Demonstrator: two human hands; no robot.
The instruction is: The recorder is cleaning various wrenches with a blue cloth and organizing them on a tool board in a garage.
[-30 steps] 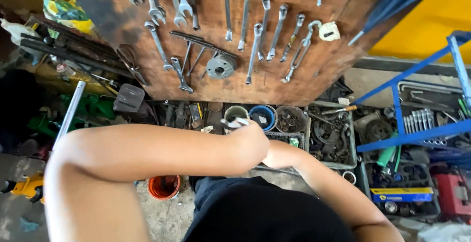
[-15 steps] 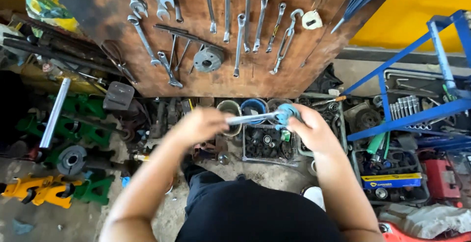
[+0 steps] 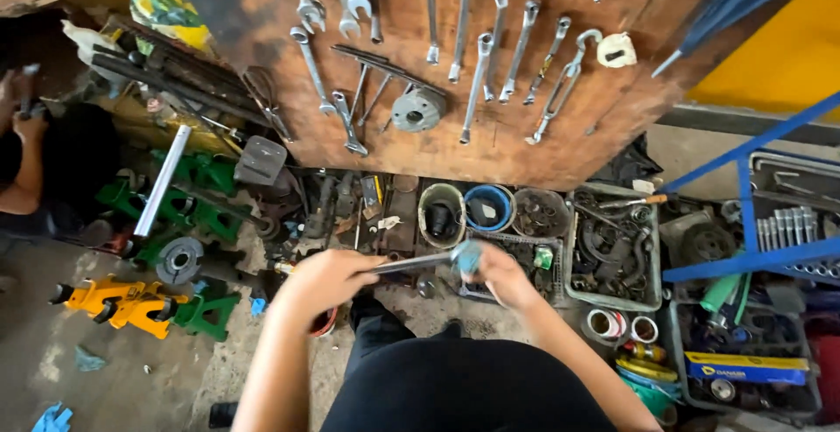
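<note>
I hold a long metal rod-like tool [image 3: 411,263] level in front of me, above the cluttered floor. My left hand [image 3: 328,276] is closed around its left end. At the right end my right hand [image 3: 500,276] grips it, where a blue piece [image 3: 468,257] sits on the tool. Both forearms reach forward over my dark-clothed lap. What the blue piece is, the view does not show clearly.
A wooden board [image 3: 472,64] hung with several wrenches stands ahead. Below it are round tubs [image 3: 487,207] and a grey crate of parts [image 3: 612,252]. Green and yellow jack stands [image 3: 131,302] lie at the left, a blue rack [image 3: 752,222] at the right. Another person's arm [image 3: 26,165] shows far left.
My hands have come apart from a crossed reach at the tubs. They now hold the long tool between them, lower and nearer to my body.
</note>
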